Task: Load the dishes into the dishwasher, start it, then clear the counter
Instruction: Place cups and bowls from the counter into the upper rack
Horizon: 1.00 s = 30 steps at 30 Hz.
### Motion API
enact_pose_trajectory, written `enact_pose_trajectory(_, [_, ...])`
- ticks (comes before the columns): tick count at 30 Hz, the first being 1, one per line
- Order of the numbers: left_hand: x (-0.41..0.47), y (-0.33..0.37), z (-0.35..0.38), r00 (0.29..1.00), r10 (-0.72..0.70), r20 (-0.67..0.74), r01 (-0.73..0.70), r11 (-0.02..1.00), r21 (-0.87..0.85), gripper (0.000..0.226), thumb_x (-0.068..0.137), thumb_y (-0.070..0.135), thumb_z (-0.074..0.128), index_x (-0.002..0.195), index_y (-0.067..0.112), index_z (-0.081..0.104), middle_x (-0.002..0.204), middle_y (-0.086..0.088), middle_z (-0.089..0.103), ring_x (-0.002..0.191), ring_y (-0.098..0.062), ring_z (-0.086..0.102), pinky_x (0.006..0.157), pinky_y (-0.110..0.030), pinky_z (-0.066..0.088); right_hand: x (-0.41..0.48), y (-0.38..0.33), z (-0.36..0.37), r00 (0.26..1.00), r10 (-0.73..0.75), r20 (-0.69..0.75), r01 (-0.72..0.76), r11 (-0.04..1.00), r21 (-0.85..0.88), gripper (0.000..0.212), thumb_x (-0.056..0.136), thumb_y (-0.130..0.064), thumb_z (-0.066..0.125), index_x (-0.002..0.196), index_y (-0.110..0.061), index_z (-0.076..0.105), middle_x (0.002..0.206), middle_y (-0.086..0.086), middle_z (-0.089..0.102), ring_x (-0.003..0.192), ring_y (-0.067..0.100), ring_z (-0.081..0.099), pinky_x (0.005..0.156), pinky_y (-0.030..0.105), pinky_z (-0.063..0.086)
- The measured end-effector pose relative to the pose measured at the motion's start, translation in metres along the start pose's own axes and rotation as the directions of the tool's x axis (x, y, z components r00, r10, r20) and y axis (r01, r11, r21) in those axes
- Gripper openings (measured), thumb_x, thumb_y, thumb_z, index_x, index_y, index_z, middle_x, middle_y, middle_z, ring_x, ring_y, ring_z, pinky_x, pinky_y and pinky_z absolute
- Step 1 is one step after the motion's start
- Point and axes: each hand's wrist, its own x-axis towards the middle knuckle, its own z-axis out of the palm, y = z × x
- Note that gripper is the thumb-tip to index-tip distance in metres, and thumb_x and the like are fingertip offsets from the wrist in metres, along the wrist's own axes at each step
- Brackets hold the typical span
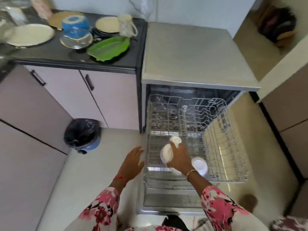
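Note:
The dishwasher stands open with its wire rack pulled out over the lowered door. My right hand grips a white bowl held on edge over the rack's front left. Another white bowl sits in the rack just behind it, and a white cup stands to the right of my wrist. My left hand hovers with relaxed fingers beside the rack's left edge, holding nothing. On the dark counter wait a green leaf-shaped plate, blue bowls, a glass bowl, cream plates and a mug.
A bin with a black liner stands on the floor left of the dishwasher, next to pale cabinet doors. A dark heap lies on the floor at the far right. A wall corner juts out to the right.

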Motion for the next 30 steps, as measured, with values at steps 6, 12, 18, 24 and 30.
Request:
enact_pose_trajectory(6, [0.068, 0.045, 0.038, 0.996, -0.032, -0.084, 0.036, 0.998, 0.054, 0.055, 0.078, 0.022, 0.048, 0.127, -0.004, 0.047, 0.138, -0.025, 0.041, 0.130, -0.039, 0.038, 0.107, -0.051, 0.035, 0.037, 0.106, -0.032, 0.999, 0.044, -0.025, -0.044, 0.999, -0.005, 0.095, 0.074, -0.042, 0.071, 0.147, -0.019, 0.015, 0.148, 0.019, 0.018, 0.133, 0.040, 0.029, 0.101, 0.043, 0.040])
enact_pose_trajectory(12, [0.108, 0.046, 0.044, 0.976, -0.147, -0.160, 0.163, 0.982, 0.094, 0.060, 0.077, 0.002, 0.060, 0.132, -0.010, 0.038, 0.141, -0.033, 0.031, 0.133, -0.047, 0.028, 0.109, -0.055, 0.028, 0.080, 0.151, -0.031, 0.999, 0.030, -0.014, -0.032, 0.992, -0.125, 0.098, 0.073, -0.043, 0.073, 0.147, -0.018, 0.013, 0.148, 0.022, 0.019, 0.135, 0.042, 0.025, 0.102, 0.046, 0.038])
enact_pose_trajectory(18, [0.120, 0.024, 0.062, 0.907, -0.400, -0.134, 0.402, 0.916, -0.011, 0.070, 0.080, -0.015, 0.042, 0.142, -0.010, 0.008, 0.151, -0.027, 0.011, 0.141, -0.036, 0.013, 0.115, -0.031, 0.011, 0.117, 0.163, -0.003, 0.998, 0.035, 0.054, -0.022, 0.975, -0.220, 0.094, 0.081, -0.042, 0.066, 0.149, -0.019, 0.006, 0.151, 0.024, 0.013, 0.134, 0.048, 0.023, 0.101, 0.048, 0.038])
enact_pose_trajectory(24, [0.122, 0.013, 0.069, 0.809, -0.584, -0.070, 0.575, 0.810, -0.120, 0.063, 0.084, -0.017, 0.029, 0.144, -0.002, 0.015, 0.133, -0.027, 0.046, 0.113, -0.042, 0.051, 0.098, -0.044, 0.037, 0.134, 0.167, 0.018, 0.997, 0.030, 0.070, -0.014, 0.975, -0.223, 0.089, 0.081, -0.037, 0.067, 0.148, -0.018, 0.011, 0.149, 0.021, 0.017, 0.131, 0.046, 0.027, 0.095, 0.043, 0.045])
enact_pose_trajectory(30, [0.121, 0.014, 0.071, 0.791, -0.609, -0.054, 0.585, 0.779, -0.227, 0.070, 0.080, -0.020, 0.022, 0.144, 0.007, 0.016, 0.131, -0.027, 0.047, 0.114, -0.037, 0.051, 0.100, -0.045, 0.037, 0.147, 0.167, 0.024, 0.996, 0.004, 0.092, 0.019, 0.969, -0.247, 0.090, 0.079, -0.029, 0.070, 0.147, -0.019, 0.013, 0.150, 0.022, 0.013, 0.131, 0.043, 0.027, 0.097, 0.041, 0.044])
